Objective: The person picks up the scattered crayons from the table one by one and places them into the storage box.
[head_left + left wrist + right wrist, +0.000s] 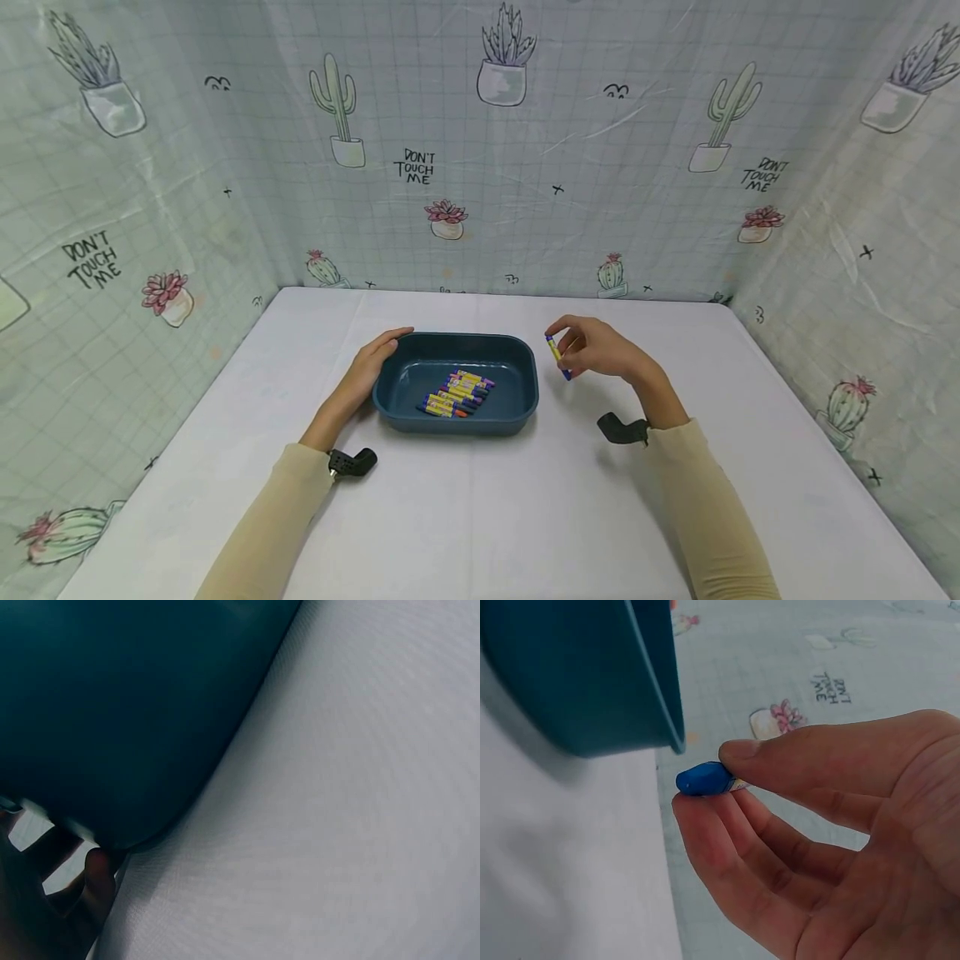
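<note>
My right hand (pixel 592 346) pinches a blue crayon (pixel 703 780) between thumb and fingertips, raised to the right of a dark blue tray (pixel 457 427). A yellow label wraps this crayon's middle, and its blue tip points out past the thumb in the right wrist view. My left hand (pixel 369 367) rests against the tray's left end, its fingers reaching along the outside near the far corner. Inside the tray lie several crayons (pixel 459 395) with yellow and purple wrappers, side by side in a slanting row.
A white cloth covers the table (pixel 465 517). Behind it and along both sides hangs a pale curtain (pixel 525 225) printed with cacti. Each wrist wears a black camera mount, one on the left (pixel 352 463) and one on the right (pixel 622 429).
</note>
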Demonstrator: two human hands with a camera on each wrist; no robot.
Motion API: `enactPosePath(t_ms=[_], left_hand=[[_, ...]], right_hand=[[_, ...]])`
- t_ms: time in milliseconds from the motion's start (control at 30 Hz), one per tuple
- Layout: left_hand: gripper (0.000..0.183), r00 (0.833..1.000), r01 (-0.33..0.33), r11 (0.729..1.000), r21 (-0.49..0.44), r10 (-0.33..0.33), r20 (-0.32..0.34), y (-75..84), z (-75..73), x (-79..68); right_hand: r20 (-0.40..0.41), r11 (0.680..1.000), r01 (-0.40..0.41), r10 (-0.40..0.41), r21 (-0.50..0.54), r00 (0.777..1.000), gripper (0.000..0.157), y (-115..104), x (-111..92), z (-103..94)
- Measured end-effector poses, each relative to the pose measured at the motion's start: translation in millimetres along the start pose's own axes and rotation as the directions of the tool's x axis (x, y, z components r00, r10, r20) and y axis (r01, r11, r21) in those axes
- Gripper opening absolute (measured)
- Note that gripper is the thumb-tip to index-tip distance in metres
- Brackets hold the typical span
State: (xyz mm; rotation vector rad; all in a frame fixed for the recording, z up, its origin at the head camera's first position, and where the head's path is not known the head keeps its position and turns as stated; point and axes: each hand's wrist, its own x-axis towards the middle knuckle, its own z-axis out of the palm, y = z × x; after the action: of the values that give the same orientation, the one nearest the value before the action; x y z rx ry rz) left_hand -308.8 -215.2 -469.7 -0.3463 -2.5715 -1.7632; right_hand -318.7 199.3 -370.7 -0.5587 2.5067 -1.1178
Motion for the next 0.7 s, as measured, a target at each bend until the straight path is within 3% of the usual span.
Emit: enactPosePath(t_ms=[367, 533, 700], left_hand=[[0.047, 1.0, 0.005, 1.0, -0.016, -0.005, -0.004, 1.8, -0.8, -1.1], [0.047, 1.0, -0.001, 1.0, -0.014, 0.001, -0.006, 1.4, -0.4, -0.9], [0.047, 1.0, -0.009, 1.0, 0.002, 0.009, -0.012, -0.9, -0.5, 0.1]], right_hand=[[0.002, 0.983, 0.163, -0.164, -0.086, 0.987, 0.046, -33.3, 4.5, 13.0], [0.101, 0.957, 0.228, -0.213, -0.178, 0.972, 0.043, -55.7, 14.9, 18.0], [0.257, 0.914, 0.305, -0.238, -0.267, 0.937, 0.04, -79.0, 31.1, 19.0]])
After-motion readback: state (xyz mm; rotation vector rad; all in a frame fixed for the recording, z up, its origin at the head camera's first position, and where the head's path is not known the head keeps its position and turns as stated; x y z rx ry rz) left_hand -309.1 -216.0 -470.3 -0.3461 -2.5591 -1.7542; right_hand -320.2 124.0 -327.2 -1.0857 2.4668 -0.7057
